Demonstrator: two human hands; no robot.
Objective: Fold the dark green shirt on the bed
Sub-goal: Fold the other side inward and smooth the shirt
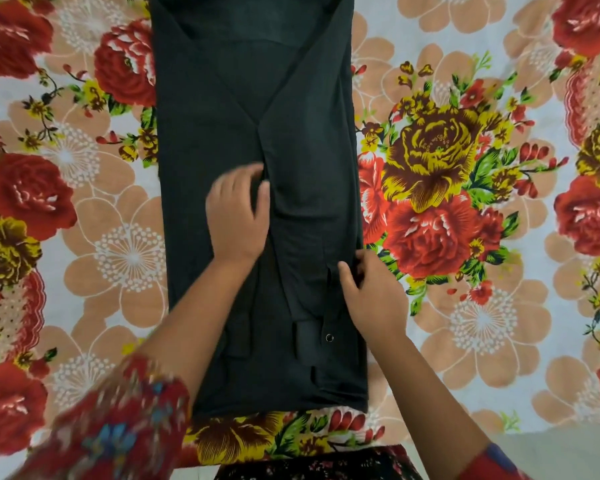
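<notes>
The right hand (371,292) pinches the right-hand edge of the dark green shirt (257,140), thumb and fingertips closed narrowly on the fabric near the lower part of the folded garment. The left hand (239,216) lies flat and open on the middle of the shirt, fingers spread slightly, pressing where the two folded-in sides meet; it holds nothing and is a little blurred. The shirt lies lengthwise down the centre of the bed, already folded into a long narrow strip, its side panels turned inward so their edges form a V toward the far end. Near the right hand, sleeve cuffs (305,336) rest on top of the strip, and a small round snap button (329,337) shows just beside them. Under everything spreads a floral bedsheet (465,188) with large red, yellow and peach flowers, bare on both sides of the shirt. Both forearms reach in from the near edge, each ending in a red patterned sleeve (125,427).
</notes>
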